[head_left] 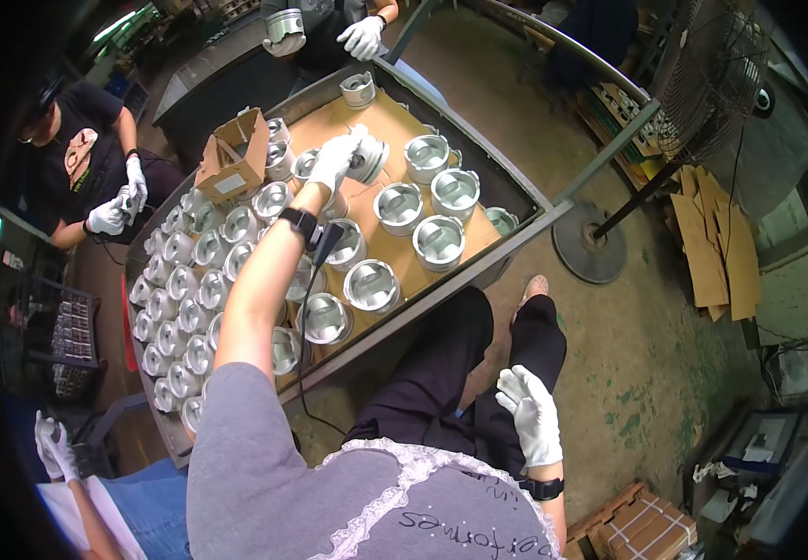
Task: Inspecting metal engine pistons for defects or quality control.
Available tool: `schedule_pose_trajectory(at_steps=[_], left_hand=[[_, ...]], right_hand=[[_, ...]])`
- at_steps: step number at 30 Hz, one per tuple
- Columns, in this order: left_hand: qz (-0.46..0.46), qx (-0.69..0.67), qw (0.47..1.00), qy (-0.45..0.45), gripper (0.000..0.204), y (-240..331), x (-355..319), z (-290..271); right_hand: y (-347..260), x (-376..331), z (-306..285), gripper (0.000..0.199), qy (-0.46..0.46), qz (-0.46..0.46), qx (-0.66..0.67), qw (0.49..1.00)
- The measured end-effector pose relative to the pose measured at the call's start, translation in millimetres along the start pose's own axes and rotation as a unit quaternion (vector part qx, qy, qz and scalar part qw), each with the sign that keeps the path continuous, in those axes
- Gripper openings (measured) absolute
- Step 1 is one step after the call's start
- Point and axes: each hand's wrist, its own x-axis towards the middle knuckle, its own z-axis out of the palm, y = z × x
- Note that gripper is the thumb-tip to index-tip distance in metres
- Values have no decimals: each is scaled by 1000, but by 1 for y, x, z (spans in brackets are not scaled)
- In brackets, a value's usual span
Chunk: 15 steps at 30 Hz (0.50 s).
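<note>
My left hand (336, 161), in a white glove, reaches across the table and grips a metal piston (369, 163) turned on its side, its grooved rim facing right. My right hand (529, 415), also gloved in white, hangs by my thigh with nothing in it and its fingers extended. Around the left hand stand silvery pistons with their hollow ends up, among them one piston (397, 207) to its right and another piston (371, 286) nearer me. Many more pistons (181, 283) are packed close together on the table's left half.
A cardboard box (235, 157) sits among the pistons. The table (507, 245) has a raised metal rim. Gloved co-workers stand at the far side and left; one holds a piston (284, 25). A pedestal fan (591, 245) and cardboard sheets (714, 243) are on the right.
</note>
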Motion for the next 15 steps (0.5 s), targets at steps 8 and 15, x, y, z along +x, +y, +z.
schedule_pose_trajectory(at_steps=[8, 15], left_hand=[[-46, -397, 912, -96, 59, 129, -166, 5], [87, -187, 936, -286, 33, 83, -264, 70]], right_hand=[[-22, 10, 19, 38, -53, -15, -27, 998], [-37, -1, 61, 39, -144, -1, -18, 989]])
